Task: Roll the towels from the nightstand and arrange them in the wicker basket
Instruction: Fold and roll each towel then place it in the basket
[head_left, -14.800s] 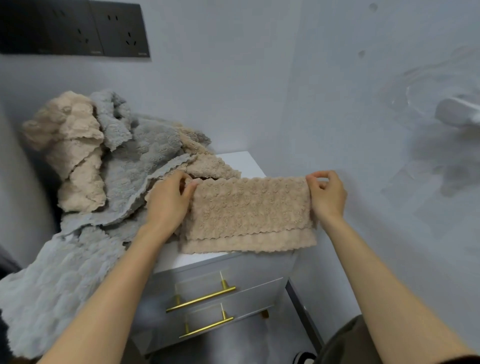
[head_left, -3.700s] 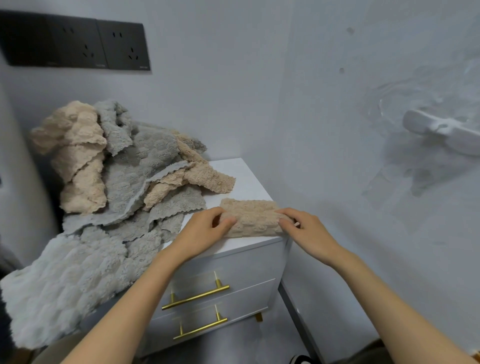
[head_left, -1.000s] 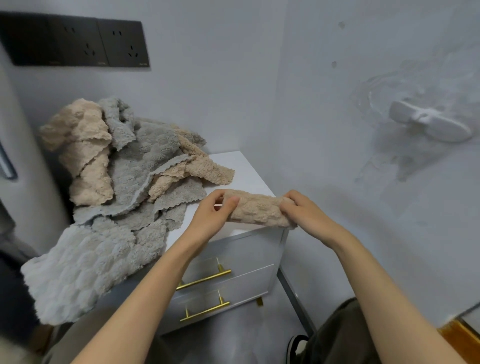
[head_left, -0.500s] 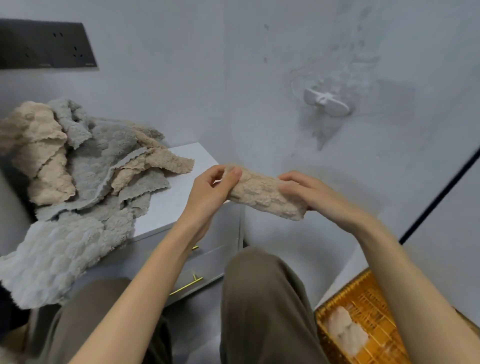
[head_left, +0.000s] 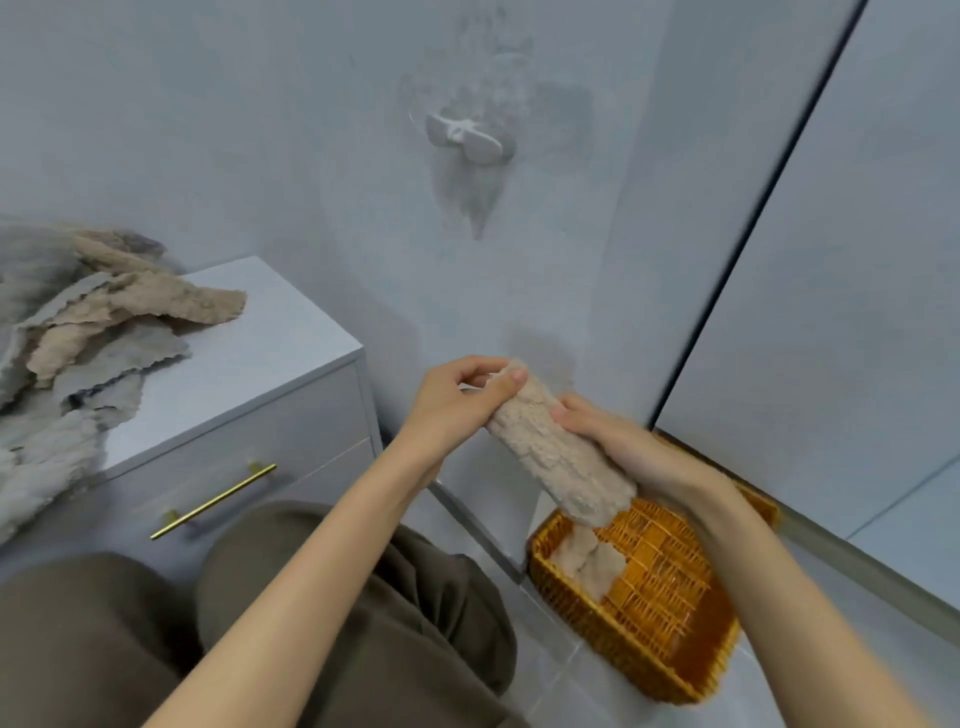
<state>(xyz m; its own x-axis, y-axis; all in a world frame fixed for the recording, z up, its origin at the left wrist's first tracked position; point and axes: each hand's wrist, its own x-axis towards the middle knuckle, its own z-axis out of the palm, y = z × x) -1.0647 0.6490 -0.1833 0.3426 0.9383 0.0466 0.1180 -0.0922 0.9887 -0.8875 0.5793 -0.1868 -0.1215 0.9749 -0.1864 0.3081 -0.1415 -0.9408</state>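
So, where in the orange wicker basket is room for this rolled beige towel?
In the orange wicker basket the woven floor is bare from the beige towel lying inside to the right wall. The left corner, under that towel, is taken. On the white nightstand loose towels crowd the left side.

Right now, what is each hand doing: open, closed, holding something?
Left hand: pinches the upper end of the rolled towel.
Right hand: grips the lower part of the same towel, above the basket.
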